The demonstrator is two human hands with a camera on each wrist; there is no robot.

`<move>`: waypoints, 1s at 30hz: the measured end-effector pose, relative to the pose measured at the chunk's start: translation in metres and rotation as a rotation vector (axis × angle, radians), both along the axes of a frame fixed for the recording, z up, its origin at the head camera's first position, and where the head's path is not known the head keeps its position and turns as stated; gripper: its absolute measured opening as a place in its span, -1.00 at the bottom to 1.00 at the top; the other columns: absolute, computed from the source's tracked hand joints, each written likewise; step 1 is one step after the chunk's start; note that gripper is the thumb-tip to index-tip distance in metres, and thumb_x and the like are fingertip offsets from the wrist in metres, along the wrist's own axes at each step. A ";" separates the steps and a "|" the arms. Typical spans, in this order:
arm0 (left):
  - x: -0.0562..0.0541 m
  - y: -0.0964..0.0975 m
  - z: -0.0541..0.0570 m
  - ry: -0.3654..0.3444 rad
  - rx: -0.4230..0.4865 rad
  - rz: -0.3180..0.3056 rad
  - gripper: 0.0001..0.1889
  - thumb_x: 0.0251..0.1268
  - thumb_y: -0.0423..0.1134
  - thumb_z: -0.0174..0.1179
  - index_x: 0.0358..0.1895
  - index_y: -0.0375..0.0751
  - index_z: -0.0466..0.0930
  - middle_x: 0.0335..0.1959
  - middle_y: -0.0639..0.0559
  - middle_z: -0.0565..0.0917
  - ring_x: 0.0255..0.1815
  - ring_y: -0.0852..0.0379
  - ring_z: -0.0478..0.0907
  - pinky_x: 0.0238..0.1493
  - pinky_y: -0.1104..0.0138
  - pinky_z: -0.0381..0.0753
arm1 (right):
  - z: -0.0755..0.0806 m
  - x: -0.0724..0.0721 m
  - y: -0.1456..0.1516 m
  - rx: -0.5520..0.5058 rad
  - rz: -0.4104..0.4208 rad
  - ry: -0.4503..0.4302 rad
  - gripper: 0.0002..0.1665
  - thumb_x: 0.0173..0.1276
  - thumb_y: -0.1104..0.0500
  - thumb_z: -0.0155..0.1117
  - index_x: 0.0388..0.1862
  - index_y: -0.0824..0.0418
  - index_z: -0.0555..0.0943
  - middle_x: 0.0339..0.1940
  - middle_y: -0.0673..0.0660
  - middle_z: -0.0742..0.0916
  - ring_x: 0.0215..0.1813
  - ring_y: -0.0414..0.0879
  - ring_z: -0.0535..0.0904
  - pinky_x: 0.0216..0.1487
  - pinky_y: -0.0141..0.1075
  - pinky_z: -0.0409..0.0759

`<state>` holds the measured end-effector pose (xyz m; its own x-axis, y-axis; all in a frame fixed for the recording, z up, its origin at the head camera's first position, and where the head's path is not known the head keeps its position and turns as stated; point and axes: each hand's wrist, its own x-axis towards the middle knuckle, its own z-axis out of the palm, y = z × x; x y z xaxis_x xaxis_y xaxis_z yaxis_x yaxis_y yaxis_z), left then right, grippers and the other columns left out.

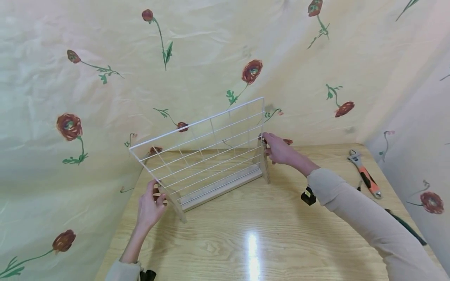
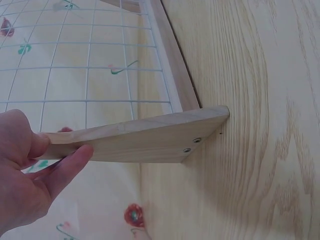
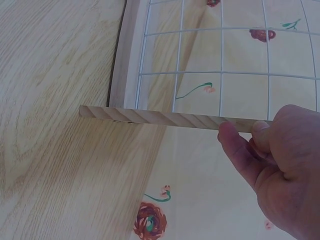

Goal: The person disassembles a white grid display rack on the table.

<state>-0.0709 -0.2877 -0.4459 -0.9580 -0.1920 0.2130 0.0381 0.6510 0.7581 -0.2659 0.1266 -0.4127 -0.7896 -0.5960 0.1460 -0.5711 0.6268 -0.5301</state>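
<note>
A small rack stands on the wooden table, made of a white wire grid, a wooden base board and two wooden side panels. My left hand pinches the upper end of the left side panel between thumb and fingers. Two screw heads show near that panel's lower end. At the other side, my right hand grips the upper end of the right side panel. The grid leans up between the panels, its left top corner nearer to me. Some fingertips are hidden behind the panels.
On the table's right side lies an adjustable wrench with an orange and black handle. Nearer, a dark green tool handle is partly hidden by my right sleeve. A flower-patterned covering rises behind the table and along both sides.
</note>
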 end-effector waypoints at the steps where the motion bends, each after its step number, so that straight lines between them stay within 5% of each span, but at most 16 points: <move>1: 0.001 0.000 0.000 -0.003 0.004 0.000 -0.49 0.25 -0.69 0.09 0.27 -0.37 0.32 -0.10 -0.47 0.62 -0.28 -0.30 0.68 -0.38 0.30 0.79 | 0.000 -0.001 -0.001 0.003 0.001 0.004 -0.55 0.36 0.56 0.13 0.19 0.45 0.33 -0.04 0.47 0.52 -0.15 0.33 0.61 -0.63 -0.35 0.67; 9: 0.007 -0.004 -0.003 0.005 0.009 0.011 -0.48 0.24 -0.70 0.08 0.28 -0.38 0.33 -0.11 -0.47 0.62 -0.29 -0.33 0.68 -0.39 0.30 0.79 | -0.002 -0.002 -0.007 0.019 0.028 0.041 -0.54 0.35 0.55 0.16 0.19 0.43 0.33 -0.02 0.44 0.53 -0.06 0.32 0.59 -0.39 -0.15 0.74; 16: 0.007 -0.006 -0.001 0.008 0.010 0.008 -0.46 0.25 -0.71 0.08 0.30 -0.39 0.31 -0.10 -0.47 0.61 -0.31 -0.29 0.67 -0.40 0.34 0.78 | -0.002 -0.003 -0.010 0.000 0.002 -0.028 -0.54 0.39 0.53 0.14 0.23 0.43 0.31 -0.01 0.46 0.51 -0.32 0.21 0.63 -0.61 -0.27 0.69; 19: 0.005 -0.007 -0.001 0.006 0.013 0.013 -0.45 0.25 -0.71 0.09 0.31 -0.38 0.31 -0.10 -0.46 0.61 -0.30 -0.29 0.67 -0.39 0.34 0.78 | -0.004 0.000 -0.010 -0.006 -0.031 0.016 -0.47 0.40 0.50 0.15 0.30 0.46 0.27 0.04 0.50 0.50 -0.26 0.23 0.65 -0.51 -0.21 0.71; 22: 0.005 -0.008 -0.002 0.021 0.011 0.008 -0.45 0.24 -0.72 0.09 0.31 -0.39 0.31 -0.11 -0.47 0.61 -0.31 -0.29 0.66 -0.40 0.33 0.78 | -0.009 0.009 -0.013 -0.062 -0.108 0.135 -0.36 0.38 0.44 0.21 0.37 0.47 0.20 0.11 0.53 0.44 -0.19 0.24 0.62 -0.55 -0.17 0.66; 26: 0.007 -0.009 -0.007 0.067 0.009 -0.005 -0.45 0.22 -0.74 0.09 0.29 -0.41 0.33 -0.16 -0.46 0.62 -0.35 -0.27 0.67 -0.44 0.35 0.77 | -0.022 0.026 -0.026 -0.212 -0.222 0.421 -0.29 0.26 0.44 0.31 0.34 0.45 0.23 0.14 0.51 0.39 -0.25 0.21 0.56 -0.66 -0.19 0.54; 30: 0.006 -0.009 -0.011 0.108 0.012 -0.006 -0.43 0.19 -0.75 0.08 0.30 -0.42 0.33 -0.20 -0.44 0.63 -0.37 -0.26 0.67 -0.48 0.39 0.75 | -0.032 0.045 -0.048 -0.305 -0.205 0.634 -0.17 0.10 0.41 0.48 0.30 0.44 0.27 0.18 0.53 0.38 -0.13 0.27 0.50 -0.33 -0.09 0.67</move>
